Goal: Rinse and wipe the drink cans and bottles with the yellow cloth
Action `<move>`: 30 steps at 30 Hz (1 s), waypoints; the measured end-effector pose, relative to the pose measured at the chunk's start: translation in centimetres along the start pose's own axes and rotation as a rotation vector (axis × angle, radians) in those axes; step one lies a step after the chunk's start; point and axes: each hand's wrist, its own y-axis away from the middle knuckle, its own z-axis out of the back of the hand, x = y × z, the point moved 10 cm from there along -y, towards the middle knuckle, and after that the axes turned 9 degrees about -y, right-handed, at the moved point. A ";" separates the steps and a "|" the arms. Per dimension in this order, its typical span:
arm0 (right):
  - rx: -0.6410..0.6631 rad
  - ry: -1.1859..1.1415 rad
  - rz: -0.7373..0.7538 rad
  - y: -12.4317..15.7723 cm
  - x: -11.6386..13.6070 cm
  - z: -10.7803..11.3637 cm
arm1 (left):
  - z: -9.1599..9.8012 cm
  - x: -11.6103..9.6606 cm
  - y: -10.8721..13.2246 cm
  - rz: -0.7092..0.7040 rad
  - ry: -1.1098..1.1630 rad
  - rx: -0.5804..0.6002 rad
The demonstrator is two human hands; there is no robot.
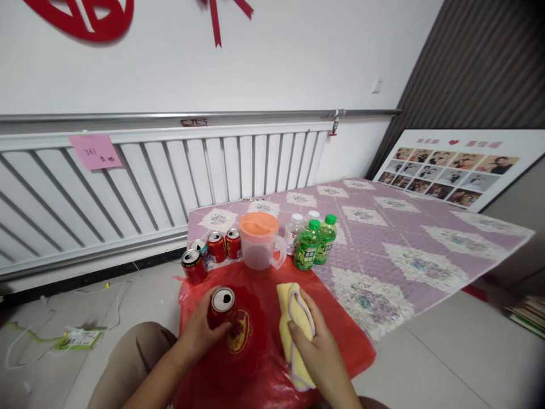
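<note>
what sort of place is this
Probably a room in a home: a white radiator runs along the wall, a floral cloth is spread nearby, and a photo board stands at the right.

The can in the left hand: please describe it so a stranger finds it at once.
From the flowered tablecloth, come nearer to the red plastic sheet. There, at left, is a red can; unlike the other cans, it is held by the left hand.

Glossy metal can [223,309]; matt cloth [293,309]; shiny, wrinkled plastic sheet [344,335]; smooth plastic jug [258,255]; matt paper note [96,153]
</note>
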 end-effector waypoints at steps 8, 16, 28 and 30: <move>0.156 -0.435 -0.172 0.4 0.3 -7.5 | 0.4 -0.5 0.0 -0.030 0.026 -0.036; 0.247 -0.330 -0.119 -0.2 0.2 -10.1 | 0.6 -0.5 -0.1 -0.006 0.024 -0.050; 0.349 -0.049 0.008 0.0 0.6 -11.6 | 0.4 0.4 -0.2 0.039 0.092 -0.001; 0.395 -0.078 -0.013 0.3 0.7 -11.8 | 0.6 0.6 -0.3 0.069 0.126 0.021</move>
